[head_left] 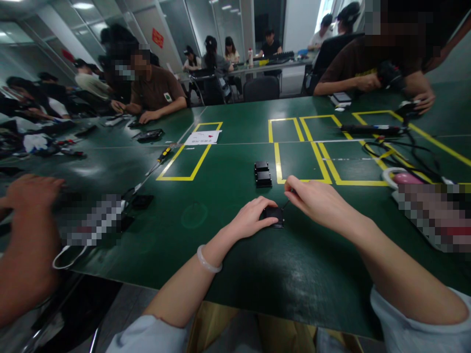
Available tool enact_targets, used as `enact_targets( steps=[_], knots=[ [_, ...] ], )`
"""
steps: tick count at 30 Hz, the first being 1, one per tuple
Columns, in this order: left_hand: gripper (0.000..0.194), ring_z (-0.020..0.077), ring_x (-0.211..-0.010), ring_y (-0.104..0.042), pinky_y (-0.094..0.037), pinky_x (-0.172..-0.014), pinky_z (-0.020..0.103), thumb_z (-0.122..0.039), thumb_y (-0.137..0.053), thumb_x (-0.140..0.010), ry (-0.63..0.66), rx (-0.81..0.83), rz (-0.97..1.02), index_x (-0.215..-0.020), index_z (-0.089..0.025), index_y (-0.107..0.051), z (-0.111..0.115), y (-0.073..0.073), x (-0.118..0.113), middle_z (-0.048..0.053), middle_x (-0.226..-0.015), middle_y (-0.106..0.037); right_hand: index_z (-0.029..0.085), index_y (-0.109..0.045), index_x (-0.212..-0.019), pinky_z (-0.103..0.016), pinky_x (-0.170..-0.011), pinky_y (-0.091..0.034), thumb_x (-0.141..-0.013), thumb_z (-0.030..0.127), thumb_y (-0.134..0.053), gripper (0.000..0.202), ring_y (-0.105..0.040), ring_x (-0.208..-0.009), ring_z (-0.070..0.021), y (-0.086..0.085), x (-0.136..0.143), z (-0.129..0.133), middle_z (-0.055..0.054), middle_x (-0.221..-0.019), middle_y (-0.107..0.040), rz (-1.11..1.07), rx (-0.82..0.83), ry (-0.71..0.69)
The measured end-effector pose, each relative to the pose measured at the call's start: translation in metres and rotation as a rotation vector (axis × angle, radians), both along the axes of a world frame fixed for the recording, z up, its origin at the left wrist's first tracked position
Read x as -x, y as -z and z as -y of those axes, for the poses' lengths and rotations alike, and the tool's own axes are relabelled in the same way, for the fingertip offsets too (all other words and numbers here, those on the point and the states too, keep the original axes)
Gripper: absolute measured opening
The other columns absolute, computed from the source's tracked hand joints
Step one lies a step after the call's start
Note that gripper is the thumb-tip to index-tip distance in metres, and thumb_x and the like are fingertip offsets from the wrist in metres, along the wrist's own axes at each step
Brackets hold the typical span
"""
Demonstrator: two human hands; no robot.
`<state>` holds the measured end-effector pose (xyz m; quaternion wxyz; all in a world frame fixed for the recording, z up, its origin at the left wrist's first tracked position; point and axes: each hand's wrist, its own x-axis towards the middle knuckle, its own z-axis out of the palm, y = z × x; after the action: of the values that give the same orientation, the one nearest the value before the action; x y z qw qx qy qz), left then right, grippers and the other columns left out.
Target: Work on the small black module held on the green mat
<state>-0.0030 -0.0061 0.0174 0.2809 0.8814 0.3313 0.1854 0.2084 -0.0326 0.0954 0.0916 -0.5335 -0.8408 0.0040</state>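
My left hand holds a small black square block down on the green table, its thumb and fingers closed about the block's left side. Pinched in my right hand is a thin dark rod-like tool, whose lower end reaches the block's upper right corner. My fingers cover most of the tool, so its exact kind is hidden. Just beyond the hands, two similar black blocks sit close together, one behind the other, with small shiny spots at their edges.
Yellow tape rectangles mark the green table. A dark cylindrical tool with cables lies at right, near a blurred-out tray. At left are a yellow-black screwdriver, a paper sheet and a co-worker's arm.
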Motion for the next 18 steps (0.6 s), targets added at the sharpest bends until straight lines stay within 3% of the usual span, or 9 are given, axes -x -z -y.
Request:
enact_targets(
  steps=[10, 18],
  knots=[
    [0.031, 0.0236, -0.104, -0.057, -0.046, -0.093, 0.037, -0.041, -0.057, -0.092, 0.004, 0.002, 0.006, -0.117, -0.022, -0.057, -0.0005, 0.0013, 0.0002, 0.007, -0.112, -0.059, 0.021, -0.051, -0.096, -0.028, -0.054, -0.025, -0.097, 0.038, -0.036, 0.022, -0.060, -0.064, -0.0191, -0.0008, 0.0014, 0.0006, -0.004, -0.073, -0.065, -0.004, -0.003, 0.021],
    [0.031, 0.0237, -0.105, -0.058, -0.046, -0.094, 0.037, -0.041, -0.058, -0.092, 0.008, 0.006, 0.015, -0.116, -0.022, -0.057, -0.0005, -0.0005, 0.0000, 0.007, -0.112, -0.060, 0.021, -0.049, -0.099, -0.027, -0.053, -0.025, -0.096, 0.030, -0.035, 0.017, -0.060, -0.064, -0.0178, -0.0006, 0.0002, 0.0013, -0.004, -0.078, -0.066, -0.047, 0.010, -0.007]
  ],
)
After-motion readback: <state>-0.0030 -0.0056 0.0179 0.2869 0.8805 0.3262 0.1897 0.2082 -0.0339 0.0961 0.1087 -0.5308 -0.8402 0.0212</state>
